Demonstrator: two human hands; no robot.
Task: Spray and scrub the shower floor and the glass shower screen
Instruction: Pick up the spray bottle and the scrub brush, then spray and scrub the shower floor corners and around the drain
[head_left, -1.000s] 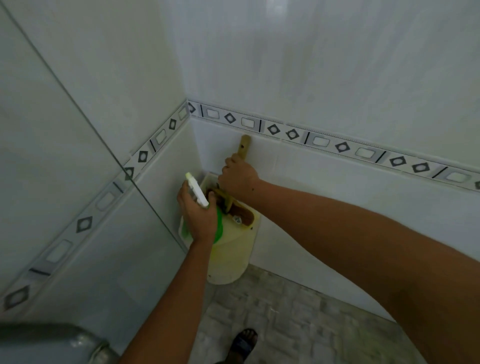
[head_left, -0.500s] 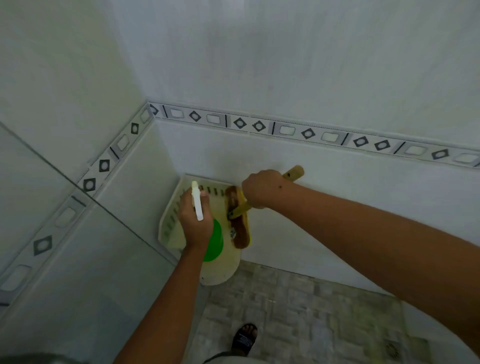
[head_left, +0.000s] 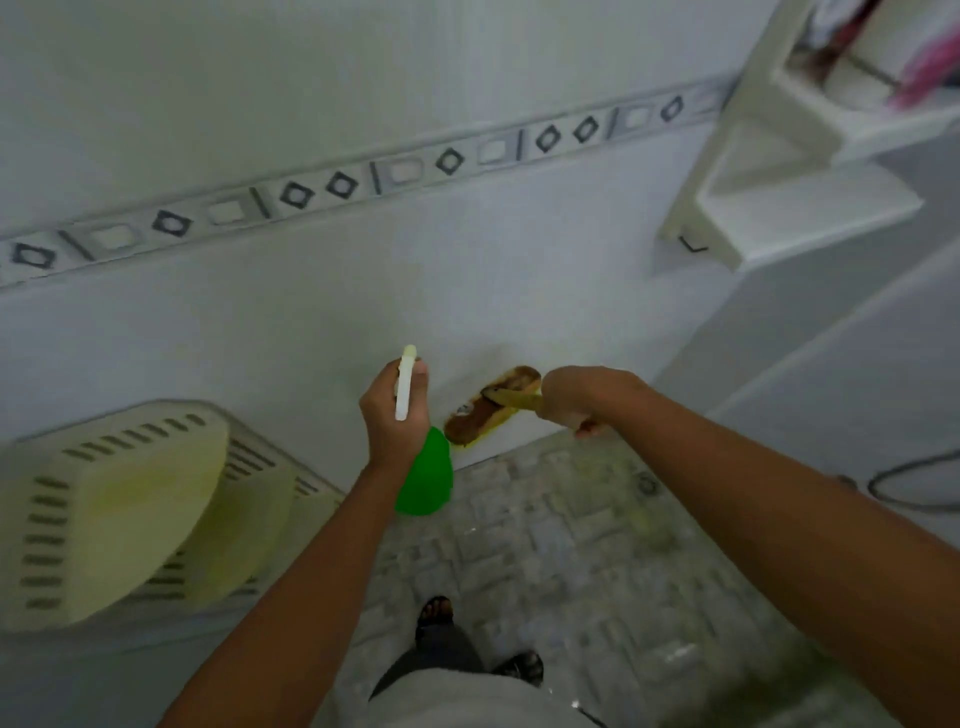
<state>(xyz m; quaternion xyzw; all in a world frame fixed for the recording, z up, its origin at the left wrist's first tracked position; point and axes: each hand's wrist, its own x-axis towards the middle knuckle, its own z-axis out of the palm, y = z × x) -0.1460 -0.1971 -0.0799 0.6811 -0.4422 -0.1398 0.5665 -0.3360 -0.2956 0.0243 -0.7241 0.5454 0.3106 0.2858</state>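
My left hand (head_left: 392, 413) grips a green spray bottle (head_left: 426, 480) by its white trigger head, the bottle hanging below my fist. My right hand (head_left: 576, 397) grips the yellow handle of a scrub brush (head_left: 491, 405), whose brown bristled head points left and hangs in front of the white wall tiles just above the floor line. The grey patterned shower floor (head_left: 571, 561) lies below both hands. No glass screen can be made out in this blurred view.
A cream slotted corner shelf (head_left: 124, 509) juts out at lower left. A white ledge (head_left: 810, 197) with items on it stands at upper right. A dark hose loop (head_left: 914, 480) hangs at right. My sandalled feet (head_left: 436, 610) stand on the floor.
Both hands have lifted the brush and bottle away from the corner shelf and swung right. The view has turned right, so the shelf now sits at lower left.
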